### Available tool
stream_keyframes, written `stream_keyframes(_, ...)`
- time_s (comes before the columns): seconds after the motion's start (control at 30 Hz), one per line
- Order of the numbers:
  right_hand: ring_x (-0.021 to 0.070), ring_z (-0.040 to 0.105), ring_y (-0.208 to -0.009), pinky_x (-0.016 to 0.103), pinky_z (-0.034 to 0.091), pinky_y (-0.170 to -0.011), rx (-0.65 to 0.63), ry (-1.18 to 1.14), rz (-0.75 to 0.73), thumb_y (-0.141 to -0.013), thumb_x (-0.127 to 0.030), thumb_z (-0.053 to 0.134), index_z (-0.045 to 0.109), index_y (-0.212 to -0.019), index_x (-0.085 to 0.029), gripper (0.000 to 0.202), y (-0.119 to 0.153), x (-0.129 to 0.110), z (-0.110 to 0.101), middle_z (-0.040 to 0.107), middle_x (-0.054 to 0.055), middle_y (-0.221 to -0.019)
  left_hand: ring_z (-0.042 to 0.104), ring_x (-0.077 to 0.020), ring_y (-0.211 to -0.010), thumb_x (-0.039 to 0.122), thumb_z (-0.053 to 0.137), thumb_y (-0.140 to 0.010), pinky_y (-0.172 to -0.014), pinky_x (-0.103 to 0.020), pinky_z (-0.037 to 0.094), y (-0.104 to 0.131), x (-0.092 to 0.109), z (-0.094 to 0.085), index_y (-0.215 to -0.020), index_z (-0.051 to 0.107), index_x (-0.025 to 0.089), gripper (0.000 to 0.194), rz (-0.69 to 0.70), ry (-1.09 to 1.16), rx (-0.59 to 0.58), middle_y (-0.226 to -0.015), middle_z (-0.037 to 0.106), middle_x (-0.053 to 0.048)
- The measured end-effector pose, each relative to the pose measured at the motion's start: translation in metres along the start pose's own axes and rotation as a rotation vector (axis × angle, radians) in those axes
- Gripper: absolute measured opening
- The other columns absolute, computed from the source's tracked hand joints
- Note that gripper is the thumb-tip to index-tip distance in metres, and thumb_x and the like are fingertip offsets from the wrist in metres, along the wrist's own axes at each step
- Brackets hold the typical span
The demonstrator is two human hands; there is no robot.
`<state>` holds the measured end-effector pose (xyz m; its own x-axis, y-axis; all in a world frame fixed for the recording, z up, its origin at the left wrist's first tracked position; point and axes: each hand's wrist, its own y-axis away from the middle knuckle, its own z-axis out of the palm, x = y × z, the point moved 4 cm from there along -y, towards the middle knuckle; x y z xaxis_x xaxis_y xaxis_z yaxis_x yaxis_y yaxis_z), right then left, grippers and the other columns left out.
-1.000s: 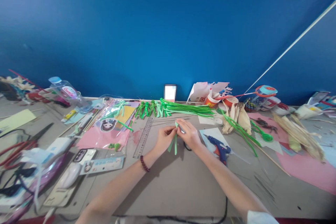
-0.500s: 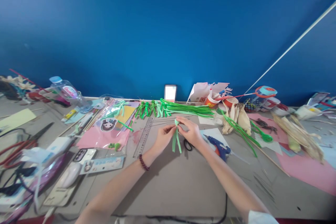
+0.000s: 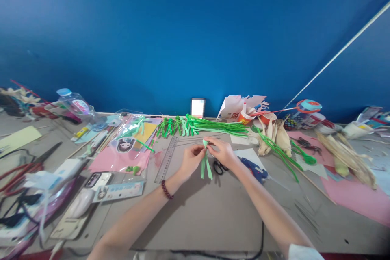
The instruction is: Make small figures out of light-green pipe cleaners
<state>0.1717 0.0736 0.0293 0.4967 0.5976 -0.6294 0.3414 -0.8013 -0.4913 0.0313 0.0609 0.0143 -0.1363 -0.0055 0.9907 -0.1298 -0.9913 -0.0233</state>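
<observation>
- While the left hand and right hand meet at frame centre, they hold a pale-green, fuzzy-strip piece, tails hanging.
- Grip: thumbs and fingers nearly closed, pinching its upper part; exact contacts cannot be told.
- Step in hand: apparently shaping the top.
- Next move calls for: steady pinch, tails clear of the black looped handles at their right.

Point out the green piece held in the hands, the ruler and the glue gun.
Green piece (image 3: 209,167): head view, on one of its hanging strips.
Ruler (image 3: 166,160): head view, midway along its length.
Glue gun (image 3: 253,167): head view, on its blue body.
</observation>
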Motion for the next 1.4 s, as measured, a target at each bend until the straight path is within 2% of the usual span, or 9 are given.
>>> stream_keyframes(0.2,0.0207,0.061,-0.108,0.037,0.049,-0.096,0.032,0.185,-0.131,-0.086,-0.017,0.045,0.059,-0.122,-0.025,0.039,0.001,-0.010,0.001,0.065,0.006,-0.117,0.057,-0.0147,-0.059,0.034,0.070,-0.069,-0.056,-0.025,0.043,0.000,-0.001,0.001,-0.070,0.069,0.013,0.022,0.057,-0.069,0.009,-0.068,0.067,-0.006)
stream_keyframes(0.57,0.0223,0.062,-0.102,0.038,0.051,-0.091,0.029,0.260,-0.132,-0.087,-0.016,0.043,0.062,-0.114,-0.022,0.034,0.003,-0.013,0.004,0.067,0.009,-0.109,0.056,-0.0143,-0.060,0.036,0.068,-0.071,-0.058,-0.026,0.043,0.000,-0.004,0.001,-0.070,0.067,0.014,0.022,0.072,-0.091,-0.004,-0.067,0.065,-0.005)
stream_keyframes(0.77,0.0202,0.062,-0.105,0.036,0.051,-0.092,0.025,0.070,-0.054,-0.084,-0.015,0.047,0.061,-0.116,-0.023,0.037,0.000,-0.011,0.002,0.066,0.006,-0.113,0.049,-0.0105,-0.056,0.034,0.067,-0.071,-0.055,-0.023,0.039,-0.002,-0.002,0.001,-0.068,0.063,0.013,0.021,0.053,-0.040,-0.034,-0.063,0.060,-0.002)
stream_keyframes(0.97,0.0208,0.066,-0.097,0.036,0.053,-0.088,0.029,-0.335,0.139,-0.085,-0.025,0.052,0.060,-0.118,-0.022,0.034,-0.002,-0.005,0.003,0.065,0.007,-0.115,0.053,-0.0119,-0.062,0.034,0.062,-0.073,-0.061,-0.024,0.043,-0.002,-0.001,0.002,-0.079,0.062,0.014,0.021,-0.006,0.091,-0.063,-0.068,0.060,-0.001)
stream_keyframes(1.1,0.0221,0.063,-0.102,0.038,0.051,-0.092,0.043,-0.502,0.228,-0.081,-0.033,0.062,0.061,-0.117,-0.023,0.037,-0.003,0.005,0.004,0.064,0.006,-0.117,0.048,-0.0103,-0.056,0.035,0.056,-0.077,-0.056,-0.022,0.040,-0.002,0.001,0.002,-0.087,0.062,0.015,0.023,-0.005,0.009,-0.064,-0.065,0.056,0.001)
stream_keyframes(1.27,0.0224,0.064,-0.097,0.038,0.050,-0.089,0.010,-0.494,0.353,-0.078,-0.035,0.065,0.068,-0.105,-0.023,0.030,-0.003,0.009,0.002,0.069,0.005,-0.106,0.047,-0.0115,-0.060,0.042,0.053,-0.082,-0.053,-0.022,0.038,-0.001,0.006,0.001,-0.086,0.065,0.014,0.031,0.069,-0.185,-0.064,-0.073,0.060,-0.003)
stream_keyframes(1.4,0.0233,0.065,-0.095,0.038,0.050,-0.088,0.001,-0.539,0.406,-0.074,-0.035,0.069,0.071,-0.100,-0.023,0.029,-0.004,0.007,-0.002,0.071,0.004,-0.100,0.049,-0.0125,-0.060,0.041,0.051,-0.084,-0.055,-0.023,0.037,0.000,0.012,-0.001,-0.083,0.067,0.015,0.031,0.148,-0.286,-0.050,-0.069,0.061,-0.003)
